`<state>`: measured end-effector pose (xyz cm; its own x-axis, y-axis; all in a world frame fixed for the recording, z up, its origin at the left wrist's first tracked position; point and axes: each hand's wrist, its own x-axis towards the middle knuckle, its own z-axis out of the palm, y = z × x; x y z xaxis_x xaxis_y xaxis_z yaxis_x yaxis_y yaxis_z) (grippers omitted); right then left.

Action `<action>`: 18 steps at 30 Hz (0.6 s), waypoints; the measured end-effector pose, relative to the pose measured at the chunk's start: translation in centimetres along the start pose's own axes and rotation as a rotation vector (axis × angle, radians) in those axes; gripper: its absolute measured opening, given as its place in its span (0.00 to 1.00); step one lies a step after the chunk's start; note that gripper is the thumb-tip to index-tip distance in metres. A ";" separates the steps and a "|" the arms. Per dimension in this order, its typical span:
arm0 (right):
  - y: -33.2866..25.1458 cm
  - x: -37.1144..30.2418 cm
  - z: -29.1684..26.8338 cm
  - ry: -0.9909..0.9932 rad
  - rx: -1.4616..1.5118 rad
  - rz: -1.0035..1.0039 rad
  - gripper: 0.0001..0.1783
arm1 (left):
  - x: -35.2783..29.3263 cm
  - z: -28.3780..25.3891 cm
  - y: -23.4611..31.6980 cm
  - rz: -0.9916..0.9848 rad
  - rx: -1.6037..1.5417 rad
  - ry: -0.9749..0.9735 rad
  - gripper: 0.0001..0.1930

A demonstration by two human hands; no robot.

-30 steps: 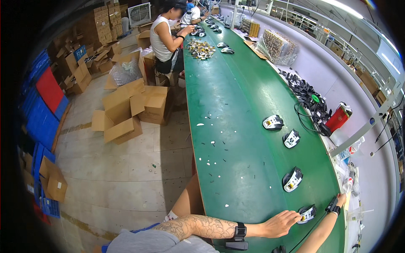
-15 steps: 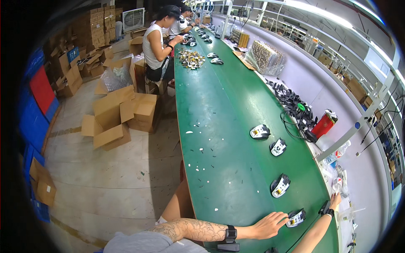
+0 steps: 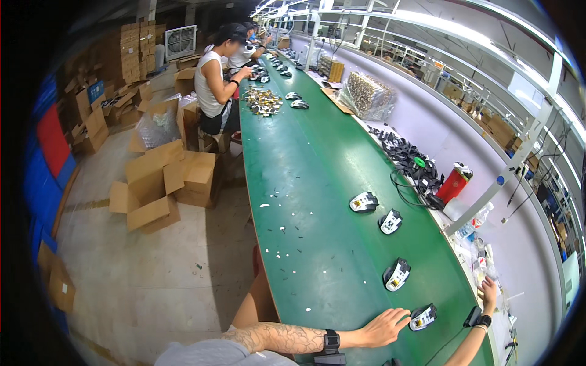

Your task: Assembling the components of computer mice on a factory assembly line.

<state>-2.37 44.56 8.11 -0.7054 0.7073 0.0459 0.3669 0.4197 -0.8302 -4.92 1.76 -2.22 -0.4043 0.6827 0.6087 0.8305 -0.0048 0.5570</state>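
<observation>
My left hand (image 3: 387, 327) reaches across the green work surface (image 3: 305, 244) with its fingers loosely extended. Its fingertips are at the left side of a black-and-white computer mouse shell (image 3: 422, 318) with its inside exposed; whether they touch it I cannot tell. Over the ledge on the right, my right hand (image 3: 488, 295) is raised with its fingers apart and nothing visible in it. Just beyond it are clear plastic bags and bottles (image 3: 483, 259). Farther up the surface lie similar mouse shells: one (image 3: 397, 274), another (image 3: 390, 222) and a third (image 3: 364, 202).
Small white and black scraps (image 3: 282, 229) are scattered on the left half. A red can (image 3: 455, 183) and a heap of black parts (image 3: 409, 155) line the right ledge. Up the line, a co-worker (image 3: 215, 85) sits by a pile of small parts (image 3: 262, 100). Cardboard boxes (image 3: 146, 189) stand on the floor.
The view has shifted slightly. My right hand has drawn back from the clear plastic on the ledge, and its fingers have spread. My left hand stays beside the same mouse shell.
</observation>
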 end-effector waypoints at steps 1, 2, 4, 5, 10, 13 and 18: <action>1.0 -0.4 -2.3 0.004 0.004 0.019 0.20 | -0.3 0.1 0.2 0.002 -0.004 -0.014 0.22; 2.7 -1.4 -3.8 0.014 0.009 0.043 0.20 | -0.3 0.3 0.2 0.016 -0.023 -0.035 0.22; 0.8 -4.1 -7.4 -0.005 -0.156 -0.091 0.19 | 0.1 0.5 0.1 0.036 0.015 0.011 0.22; -0.3 -4.8 -9.7 -0.089 -0.203 -0.268 0.18 | 0.4 0.7 0.0 0.054 0.018 0.027 0.22; -15.8 -18.4 -7.6 -0.151 -0.450 -0.345 0.20 | 1.1 -0.1 -1.0 0.049 0.041 0.027 0.20; -21.5 -27.2 -7.2 -0.210 -0.534 -0.172 0.23 | 1.6 0.0 -0.7 0.034 0.030 -0.006 0.19; -20.9 -37.3 -3.7 -0.357 -0.597 -0.199 0.34 | 1.3 -0.3 0.1 0.048 0.007 -0.049 0.18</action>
<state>18.52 11.48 25.75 -0.9109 0.3991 -0.1046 0.4078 0.8326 -0.3749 -5.42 2.42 -1.21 -0.3447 0.7171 0.6058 0.8511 -0.0336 0.5240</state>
